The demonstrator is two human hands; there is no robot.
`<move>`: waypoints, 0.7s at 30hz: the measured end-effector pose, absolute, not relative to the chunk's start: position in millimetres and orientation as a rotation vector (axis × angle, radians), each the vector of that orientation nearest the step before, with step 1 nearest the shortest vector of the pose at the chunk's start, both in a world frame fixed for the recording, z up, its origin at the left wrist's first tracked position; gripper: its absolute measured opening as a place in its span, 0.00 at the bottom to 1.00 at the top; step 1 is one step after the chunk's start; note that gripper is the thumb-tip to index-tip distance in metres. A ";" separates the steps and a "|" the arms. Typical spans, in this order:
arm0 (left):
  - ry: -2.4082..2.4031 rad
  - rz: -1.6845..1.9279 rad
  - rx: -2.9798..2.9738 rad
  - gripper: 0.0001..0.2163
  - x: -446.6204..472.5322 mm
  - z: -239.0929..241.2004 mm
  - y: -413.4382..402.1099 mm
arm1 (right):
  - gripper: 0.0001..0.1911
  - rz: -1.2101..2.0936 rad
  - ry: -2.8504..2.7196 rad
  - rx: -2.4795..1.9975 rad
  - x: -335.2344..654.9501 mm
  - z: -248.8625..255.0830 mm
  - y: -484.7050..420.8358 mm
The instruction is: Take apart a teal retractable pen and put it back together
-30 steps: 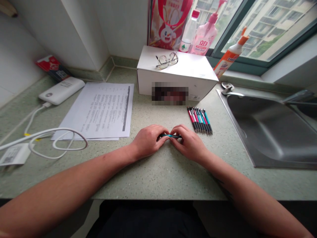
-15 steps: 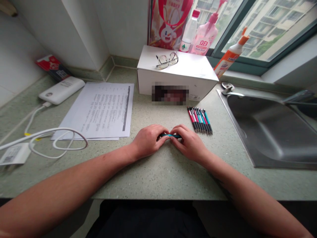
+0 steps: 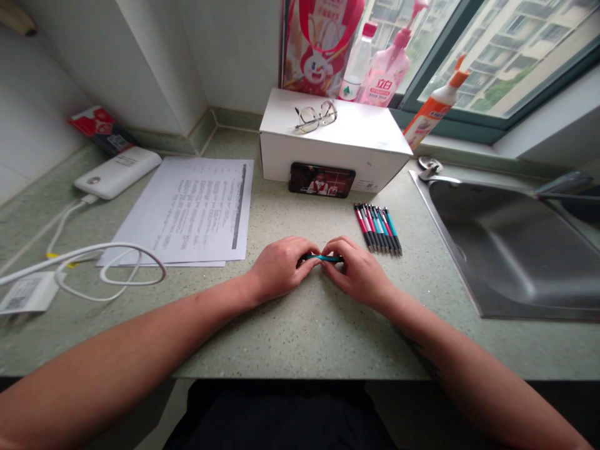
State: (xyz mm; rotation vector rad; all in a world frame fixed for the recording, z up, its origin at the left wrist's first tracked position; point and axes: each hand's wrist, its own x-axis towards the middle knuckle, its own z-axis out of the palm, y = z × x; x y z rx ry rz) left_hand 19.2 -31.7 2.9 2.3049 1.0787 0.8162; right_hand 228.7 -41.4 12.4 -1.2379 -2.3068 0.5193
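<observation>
Between my two hands a teal pen (image 3: 323,257) with dark ends lies sideways, low over the speckled counter (image 3: 290,337). My left hand (image 3: 281,265) pinches one end of it between thumb and fingers. The other end is pinched by my right hand (image 3: 356,270), and the fingertips of both hands almost meet at the pen's middle. Parts of the pen are hidden behind the fingers. Just beyond my right hand, several pens (image 3: 377,229) in red and teal with black grips lie side by side in a row.
A white box (image 3: 337,147) stands behind, with eyeglasses (image 3: 316,117) on top and a phone (image 3: 321,180) leaning against its front. Printed sheets (image 3: 187,212), a white power bank (image 3: 117,172) and a looped cable (image 3: 135,247) lie left. A steel sink (image 3: 515,250) is at the right.
Both hands keep their grip on the teal pen in nearly the same place. The view has shifted very slightly.
</observation>
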 end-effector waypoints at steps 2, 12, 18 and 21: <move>1.075 0.818 2.307 0.06 19.2 2.6 -31.9 | 0.03 0.511 -2.309 -1.233 228.3 12.5 -41.3; 1.078 0.821 2.306 0.06 19.4 3.4 -31.7 | 0.03 0.536 -2.314 -1.225 228.0 13.2 -41.5; 1.080 0.822 2.315 0.06 19.1 3.3 -31.6 | 0.04 0.539 -2.307 -1.238 228.7 13.3 -41.2; 1.081 0.824 2.312 0.06 19.2 3.4 -31.5 | 0.04 0.548 -2.306 -1.246 228.6 13.3 -41.3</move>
